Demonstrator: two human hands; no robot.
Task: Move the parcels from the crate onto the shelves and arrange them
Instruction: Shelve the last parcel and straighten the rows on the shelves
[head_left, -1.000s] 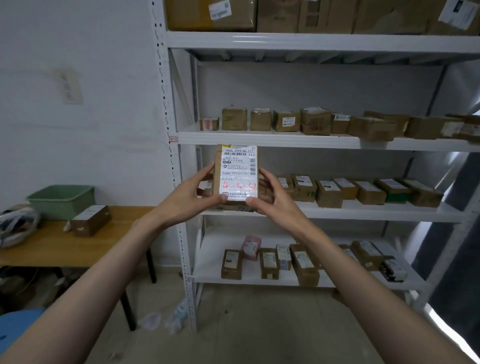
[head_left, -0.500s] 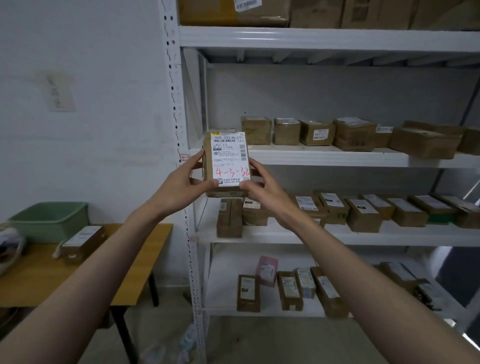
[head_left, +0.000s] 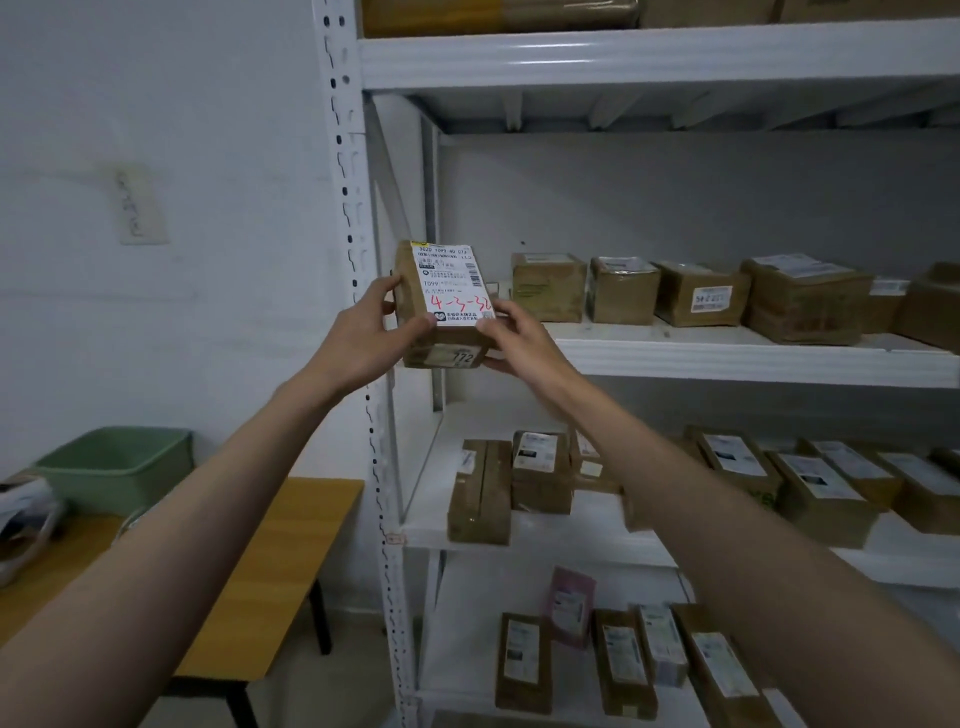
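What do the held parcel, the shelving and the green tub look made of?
Parcel: brown cardboard, glossy tape, white paper label. Shelving: likely white-painted metal, judging by its slotted upright. Green tub: probably matte plastic, with a moulded rim.

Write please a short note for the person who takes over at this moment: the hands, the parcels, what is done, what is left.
Left hand and right hand together grip one parcel, label with red "4-3-32" facing you, held in the air at the left end of the second shelf.
That shelf already carries a row of parcels to the right; the lower shelves are stocked too.
The crate is not in view.
Left: set this parcel down in the free spot at the row's left end, then fetch the next.
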